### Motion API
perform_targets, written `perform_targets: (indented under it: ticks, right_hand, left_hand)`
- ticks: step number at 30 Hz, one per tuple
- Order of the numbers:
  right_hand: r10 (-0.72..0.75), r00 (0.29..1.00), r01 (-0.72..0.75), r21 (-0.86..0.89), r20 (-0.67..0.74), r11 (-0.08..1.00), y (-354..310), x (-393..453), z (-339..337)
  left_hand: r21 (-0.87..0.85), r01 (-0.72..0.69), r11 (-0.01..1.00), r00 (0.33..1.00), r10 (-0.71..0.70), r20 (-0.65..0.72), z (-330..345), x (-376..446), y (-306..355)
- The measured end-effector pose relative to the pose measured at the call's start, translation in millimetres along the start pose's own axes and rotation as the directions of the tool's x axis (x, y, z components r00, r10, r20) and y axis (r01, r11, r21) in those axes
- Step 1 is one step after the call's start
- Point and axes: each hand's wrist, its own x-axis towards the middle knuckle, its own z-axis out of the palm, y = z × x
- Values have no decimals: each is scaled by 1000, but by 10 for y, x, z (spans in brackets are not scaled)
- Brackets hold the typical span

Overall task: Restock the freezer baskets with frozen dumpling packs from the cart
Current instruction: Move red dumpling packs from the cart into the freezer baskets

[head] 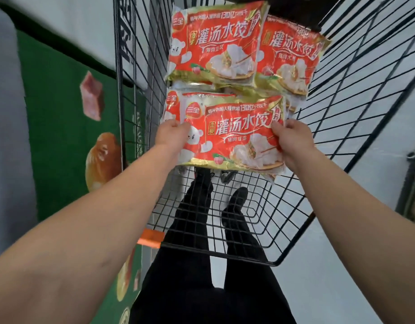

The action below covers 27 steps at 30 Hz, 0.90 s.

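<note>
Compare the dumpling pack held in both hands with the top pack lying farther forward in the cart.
The held pack is gripped at its short edges by the left hand and the right hand; the far pack is touched by neither hand. The held pack is nearest the person; the far pack lies deeper in the wire cart, overlapping another pack. Both are red with gold trim, the same printing, face up.

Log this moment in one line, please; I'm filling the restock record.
stage: picking from cart | left hand, right hand: gripping nearest dumpling pack | more packs behind
</note>
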Motion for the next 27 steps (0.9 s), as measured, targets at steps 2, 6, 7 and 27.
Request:
perform_targets:
  ticks: [2, 6, 7, 27]
  right_hand:
    - [-48, 999, 48, -12, -9, 999, 1, -173, -102]
    - [-110, 994, 110, 16, 7, 994, 23, -470, -312]
    - [-122, 992, 121, 27, 24, 992, 33, -561, -372]
    - [-333, 708, 473, -68, 623, 878, 399, -2919, -310]
  left_hand:
    - [-86, 6, 996, 1000, -3, 28, -26, -174, -44]
    - [-149, -8, 989, 1000, 11, 25, -115, -548, -156]
    - [-151, -18, 988, 1000, 21, 17, -130, -680, -205]
    - [-611, -366, 702, 875, 34, -484, -1384, -3575, -2119]
